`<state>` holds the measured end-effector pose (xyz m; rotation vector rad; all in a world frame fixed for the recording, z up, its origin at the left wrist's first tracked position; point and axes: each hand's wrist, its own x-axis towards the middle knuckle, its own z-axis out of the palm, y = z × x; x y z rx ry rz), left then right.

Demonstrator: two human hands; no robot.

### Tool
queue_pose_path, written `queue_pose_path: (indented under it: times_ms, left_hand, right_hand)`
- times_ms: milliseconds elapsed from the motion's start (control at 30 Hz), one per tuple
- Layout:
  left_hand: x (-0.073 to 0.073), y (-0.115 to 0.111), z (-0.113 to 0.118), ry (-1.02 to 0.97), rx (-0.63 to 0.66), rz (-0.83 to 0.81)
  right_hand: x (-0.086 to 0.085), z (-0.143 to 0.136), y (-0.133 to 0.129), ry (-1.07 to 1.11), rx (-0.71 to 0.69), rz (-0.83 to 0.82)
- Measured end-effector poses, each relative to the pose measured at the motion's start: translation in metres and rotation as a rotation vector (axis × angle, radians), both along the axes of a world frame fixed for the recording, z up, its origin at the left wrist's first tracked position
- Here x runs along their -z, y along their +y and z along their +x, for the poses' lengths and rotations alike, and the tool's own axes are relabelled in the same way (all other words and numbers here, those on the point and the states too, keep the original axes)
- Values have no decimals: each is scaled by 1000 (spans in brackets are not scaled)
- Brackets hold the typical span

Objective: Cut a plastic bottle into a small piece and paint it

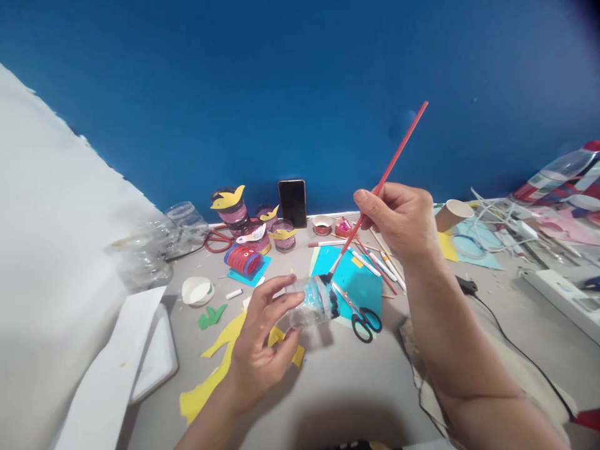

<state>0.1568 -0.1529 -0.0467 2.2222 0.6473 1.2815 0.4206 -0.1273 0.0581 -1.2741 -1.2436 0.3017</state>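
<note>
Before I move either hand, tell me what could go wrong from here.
The clear plastic cup is held only by the fingers of the left hand, so it might slip or twist under the brush. Dark paint on the bristles could smear or drip onto the blue paper. The scissors, close beside the cup, might get knocked.

The single view looks from the person's head, forward and down across the counter (347,375) to the blue wall (290,94) behind it. It sits close above the work, with the left hand (262,337) and right hand (403,215) mid-frame, the forearms (459,337) entering from below.
</note>
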Motion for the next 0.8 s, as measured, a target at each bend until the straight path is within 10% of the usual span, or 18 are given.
queue_pose_path:
  times_ms: [800]
  left_hand:
    - [10,-19,2,105,-159,359]
  right_hand:
    - [-7,-29,-25,-232,257,273]
